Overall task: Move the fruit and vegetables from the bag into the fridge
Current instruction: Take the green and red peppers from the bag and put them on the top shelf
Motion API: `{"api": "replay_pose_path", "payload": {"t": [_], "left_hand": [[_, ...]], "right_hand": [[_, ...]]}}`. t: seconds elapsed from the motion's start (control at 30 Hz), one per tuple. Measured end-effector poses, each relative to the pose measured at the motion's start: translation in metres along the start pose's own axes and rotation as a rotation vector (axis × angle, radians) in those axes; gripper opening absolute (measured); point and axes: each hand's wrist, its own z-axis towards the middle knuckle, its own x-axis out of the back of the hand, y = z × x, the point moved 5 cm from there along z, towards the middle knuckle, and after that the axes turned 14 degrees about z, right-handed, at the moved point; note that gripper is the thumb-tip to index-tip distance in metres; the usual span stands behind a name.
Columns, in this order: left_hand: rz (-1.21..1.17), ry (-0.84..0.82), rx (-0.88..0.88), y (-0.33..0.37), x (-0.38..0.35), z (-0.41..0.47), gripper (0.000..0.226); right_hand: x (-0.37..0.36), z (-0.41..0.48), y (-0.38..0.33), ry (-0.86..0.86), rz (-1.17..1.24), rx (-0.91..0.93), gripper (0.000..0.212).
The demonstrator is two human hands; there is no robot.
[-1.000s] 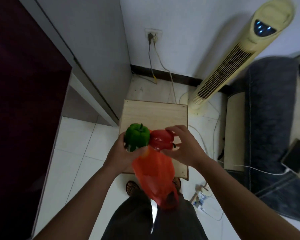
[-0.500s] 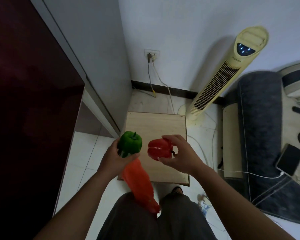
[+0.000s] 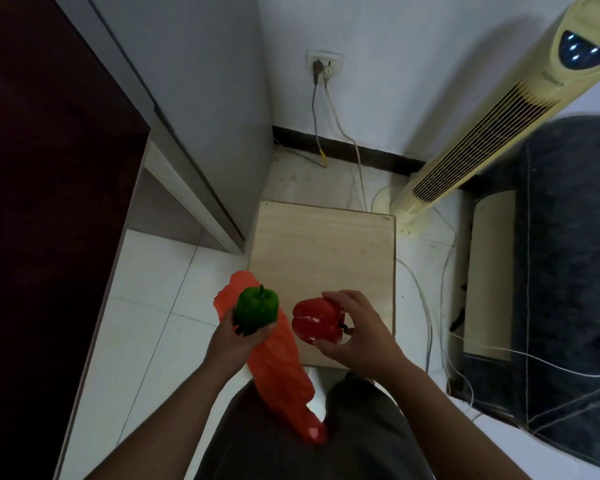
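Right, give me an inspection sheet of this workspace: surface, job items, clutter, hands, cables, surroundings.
Surface: small wooden table, top bare.
Job's things: green pepper and red pepper both out of the orange bag, which hangs limp; fridge on the left, with a dark red door nearer the camera.
Clutter: nothing seen on the table.
Hands: left hand holds the green pepper and the bag; right hand holds the red pepper.
Cables: two cables run from the wall socket to the floor; white wires trail right of the table.
Surroundings: tower fan, dark sofa, tiled floor.
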Motion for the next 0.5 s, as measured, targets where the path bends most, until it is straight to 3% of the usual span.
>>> {"api": "replay_pose_path", "payload": {"t": [0.37,0.5], "left_hand": [[-0.11,-0.069,-0.098,0.047,-0.057,0.051,0.067],[-0.119,-0.058,-0.098,0.052,-0.066,0.052,0.073]], "right_hand": [[0.045,0.022,0.064,0.079,0.003,-0.037,0.075],[0.056,0.019,0.077,0.106,0.007,-0.065,0.076]]}}
